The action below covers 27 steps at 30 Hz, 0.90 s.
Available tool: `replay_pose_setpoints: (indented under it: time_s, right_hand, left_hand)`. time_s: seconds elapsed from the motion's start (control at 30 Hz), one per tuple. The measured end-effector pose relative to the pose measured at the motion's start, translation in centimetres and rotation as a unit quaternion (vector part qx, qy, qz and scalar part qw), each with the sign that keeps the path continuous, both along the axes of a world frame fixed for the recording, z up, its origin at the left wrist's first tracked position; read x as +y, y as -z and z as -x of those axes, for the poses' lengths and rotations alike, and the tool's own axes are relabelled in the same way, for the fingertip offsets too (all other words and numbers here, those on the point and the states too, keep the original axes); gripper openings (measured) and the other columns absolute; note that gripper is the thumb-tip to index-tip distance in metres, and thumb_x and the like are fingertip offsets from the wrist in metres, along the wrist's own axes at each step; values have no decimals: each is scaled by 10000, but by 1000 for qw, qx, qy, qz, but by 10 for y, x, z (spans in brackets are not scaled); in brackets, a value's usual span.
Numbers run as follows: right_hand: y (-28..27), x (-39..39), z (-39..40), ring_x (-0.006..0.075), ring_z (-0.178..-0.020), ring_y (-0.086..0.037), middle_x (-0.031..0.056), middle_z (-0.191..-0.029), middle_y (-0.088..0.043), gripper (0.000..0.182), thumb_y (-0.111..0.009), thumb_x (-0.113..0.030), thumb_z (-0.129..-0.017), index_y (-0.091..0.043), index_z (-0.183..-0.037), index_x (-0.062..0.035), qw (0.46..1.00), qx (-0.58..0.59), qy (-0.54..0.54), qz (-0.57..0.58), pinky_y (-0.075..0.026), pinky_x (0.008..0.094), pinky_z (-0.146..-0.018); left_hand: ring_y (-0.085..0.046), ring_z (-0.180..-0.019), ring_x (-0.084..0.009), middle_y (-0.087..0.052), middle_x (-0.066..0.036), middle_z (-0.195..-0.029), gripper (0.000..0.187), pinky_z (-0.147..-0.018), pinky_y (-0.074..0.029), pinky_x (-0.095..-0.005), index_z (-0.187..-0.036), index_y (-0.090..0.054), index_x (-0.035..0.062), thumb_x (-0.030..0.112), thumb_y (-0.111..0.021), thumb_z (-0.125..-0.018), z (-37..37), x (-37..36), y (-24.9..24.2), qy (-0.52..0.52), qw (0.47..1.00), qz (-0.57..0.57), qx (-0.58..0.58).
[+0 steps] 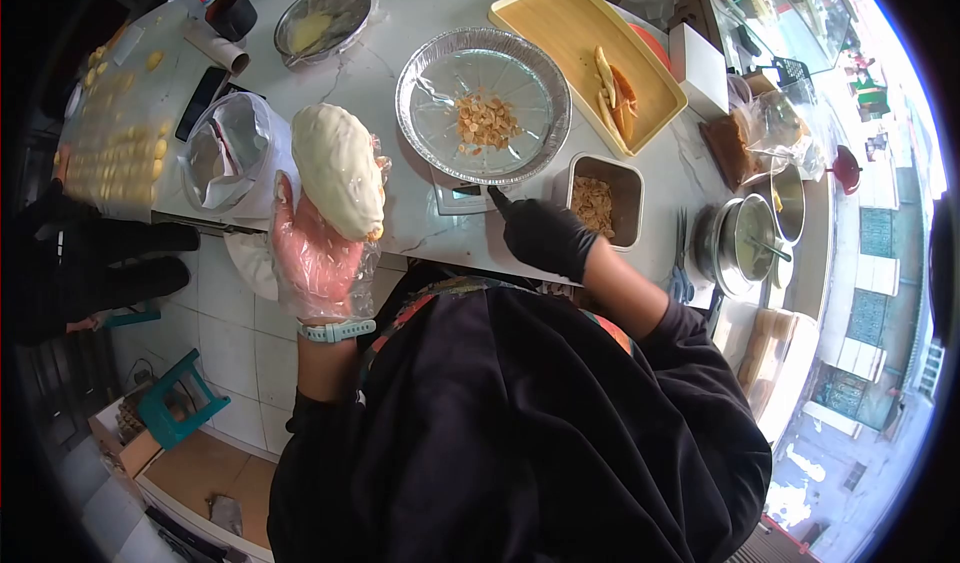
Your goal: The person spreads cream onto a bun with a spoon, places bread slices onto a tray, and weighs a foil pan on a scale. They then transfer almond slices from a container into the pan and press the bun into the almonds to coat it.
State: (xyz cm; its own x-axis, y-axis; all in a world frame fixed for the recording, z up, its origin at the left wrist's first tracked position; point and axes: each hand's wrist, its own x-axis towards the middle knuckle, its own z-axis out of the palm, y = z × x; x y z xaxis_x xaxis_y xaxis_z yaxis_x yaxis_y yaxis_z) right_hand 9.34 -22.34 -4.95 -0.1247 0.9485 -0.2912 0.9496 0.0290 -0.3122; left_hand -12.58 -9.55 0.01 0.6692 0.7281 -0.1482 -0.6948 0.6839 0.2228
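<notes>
My left hand (325,253), in a clear plastic glove, is closed around a long bread (340,168) with a smooth cream-white coating, held above the table's front edge. Bits of something brownish show along its right side. My right hand (550,238) wears a black glove and holds nothing. Its index finger is stretched out to the front of a kitchen scale (460,201), by the display. On the scale rests a round foil pan (415,128) with a small heap of sliced almonds (487,121) in it. A metal tin (633,203) of more almond flakes stands right of the pan.
A yellow tray (555,13) with bread pieces lies at the back right. Metal bowls (745,238) and scissors (682,278) are at the right. Leftward are a lined white container (235,153), a phone (202,103) and a plastic-wrapped bowl (322,23). Another person (100,263) stands at the left.
</notes>
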Motion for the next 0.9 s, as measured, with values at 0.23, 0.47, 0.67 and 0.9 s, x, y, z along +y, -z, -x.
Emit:
replay_pose_setpoints:
  time_s: [0.23,0.47,0.67,0.9]
  right_hand:
    - [19,-4,17,280,-568,-588,187,-661,-581,551,-413,-98,-756,-261,-1221,158,997,-30,71,23,-464,377,-507]
    - [29,-8,16,258,-533,-581,168,-634,-572,562,-404,-89,-753,-239,-1213,188,993,-32,112,-13,-464,357,-489]
    - [29,-12,23,298,-547,-582,183,-628,-570,552,-433,-108,-743,-276,-1185,184,994,-34,101,10,-473,375,-526]
    - [-20,39,-24,272,-688,-599,184,-833,-570,317,-512,-164,-754,-547,-1010,18,993,-46,3,-109,-490,353,-591]
  left_hand:
    - [-255,-1223,-391,-202,-264,-1336,587,-1008,-254,-465,-1317,-157,-29,336,-337,-894,-1,2,2,2,1000,-3,17]
    - [-237,-1233,-386,-194,-260,-1341,592,-1016,-237,-465,-1318,-161,-26,332,-357,-890,-7,-3,2,24,1000,0,-1]
    - [-276,-1213,-391,-217,-263,-1331,591,-1008,-253,-465,-1317,-167,-25,336,-356,-889,-12,-5,5,14,1000,1,14]
    - [-304,-1202,-385,-275,-246,-1315,525,-994,-271,-477,-1305,-241,4,311,-333,-888,-23,1,14,12,999,-5,40]
